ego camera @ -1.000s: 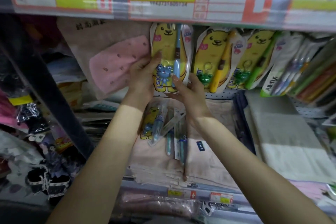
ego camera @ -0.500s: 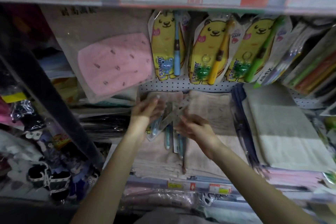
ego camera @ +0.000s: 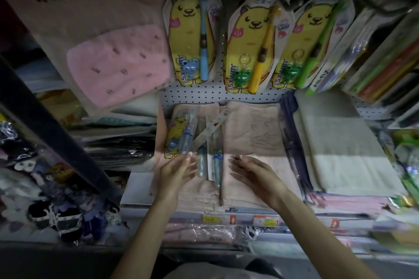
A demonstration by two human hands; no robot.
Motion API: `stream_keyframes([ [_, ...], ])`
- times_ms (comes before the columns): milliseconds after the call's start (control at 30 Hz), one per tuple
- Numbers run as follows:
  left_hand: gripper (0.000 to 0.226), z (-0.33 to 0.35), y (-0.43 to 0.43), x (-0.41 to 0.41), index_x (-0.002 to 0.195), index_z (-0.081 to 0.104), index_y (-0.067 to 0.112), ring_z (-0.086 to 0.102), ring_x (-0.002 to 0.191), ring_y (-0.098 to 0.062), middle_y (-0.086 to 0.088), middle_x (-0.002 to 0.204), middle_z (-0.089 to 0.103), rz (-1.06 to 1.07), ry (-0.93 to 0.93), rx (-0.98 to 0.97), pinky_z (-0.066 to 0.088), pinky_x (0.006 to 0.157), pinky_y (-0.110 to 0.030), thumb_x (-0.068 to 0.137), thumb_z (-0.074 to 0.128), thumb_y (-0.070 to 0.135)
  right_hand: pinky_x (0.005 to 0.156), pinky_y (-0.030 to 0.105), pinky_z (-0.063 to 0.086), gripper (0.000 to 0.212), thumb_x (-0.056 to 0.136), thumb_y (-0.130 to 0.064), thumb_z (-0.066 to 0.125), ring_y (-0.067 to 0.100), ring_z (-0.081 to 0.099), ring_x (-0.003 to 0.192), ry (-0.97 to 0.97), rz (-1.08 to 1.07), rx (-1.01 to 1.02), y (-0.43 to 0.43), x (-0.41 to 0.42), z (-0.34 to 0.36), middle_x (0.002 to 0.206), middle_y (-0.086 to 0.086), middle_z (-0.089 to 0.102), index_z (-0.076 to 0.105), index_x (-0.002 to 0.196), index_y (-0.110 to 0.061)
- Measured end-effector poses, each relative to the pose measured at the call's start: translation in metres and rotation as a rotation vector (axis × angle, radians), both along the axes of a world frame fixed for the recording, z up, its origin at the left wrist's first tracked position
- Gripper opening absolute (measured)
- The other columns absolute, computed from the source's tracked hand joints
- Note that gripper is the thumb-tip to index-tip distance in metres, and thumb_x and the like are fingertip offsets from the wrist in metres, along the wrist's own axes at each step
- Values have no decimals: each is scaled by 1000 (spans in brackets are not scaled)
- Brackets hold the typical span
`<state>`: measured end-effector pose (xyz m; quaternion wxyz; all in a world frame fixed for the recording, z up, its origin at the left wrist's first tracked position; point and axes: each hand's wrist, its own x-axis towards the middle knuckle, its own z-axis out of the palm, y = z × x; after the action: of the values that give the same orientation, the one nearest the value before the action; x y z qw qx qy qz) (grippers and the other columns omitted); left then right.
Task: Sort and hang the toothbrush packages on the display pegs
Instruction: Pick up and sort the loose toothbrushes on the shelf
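Head-worn, close, down onto shelf [ego camera: 138,188]

A bagged pink cloth [ego camera: 118,63] hangs at upper left. On the shelf lie folded pink towels [ego camera: 251,133] and, to their right, a folded grey-and-white towel [ego camera: 340,142] — the two stacks are separated by dark fabric [ego camera: 292,142]. Price labels [ego camera: 265,220] line the shelf edge; a dark diagonal post [ego camera: 52,133] crosses the left side.
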<state>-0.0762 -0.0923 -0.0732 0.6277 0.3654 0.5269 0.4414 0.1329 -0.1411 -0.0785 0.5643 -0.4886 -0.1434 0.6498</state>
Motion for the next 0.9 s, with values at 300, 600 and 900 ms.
stream_keyframes([
  [300,20,3,39,-1,105,66,2,65,76,-2,-5,95,69,332,86,164,50,68,-10,86,66,2,83,36,58,78,56,-25,92,32,63,114,168,-67,50,-29,23,-11,121,23,65,58,119,7],
  [600,34,-12,47,5,113,62,-6,68,83,-15,-20,111,67,285,122,54,50,62,-13,80,69,-7,80,31,59,36,88,-15,52,28,65,111,176,-89,52,-40,22,-3,121,22,65,59,118,5],
  [900,48,-13,67,5,117,62,-4,65,101,-38,-22,109,68,264,256,-61,54,82,-42,71,78,0,91,34,55,40,86,-18,55,29,61,117,127,-59,48,-43,23,-4,122,21,65,59,120,3],
])
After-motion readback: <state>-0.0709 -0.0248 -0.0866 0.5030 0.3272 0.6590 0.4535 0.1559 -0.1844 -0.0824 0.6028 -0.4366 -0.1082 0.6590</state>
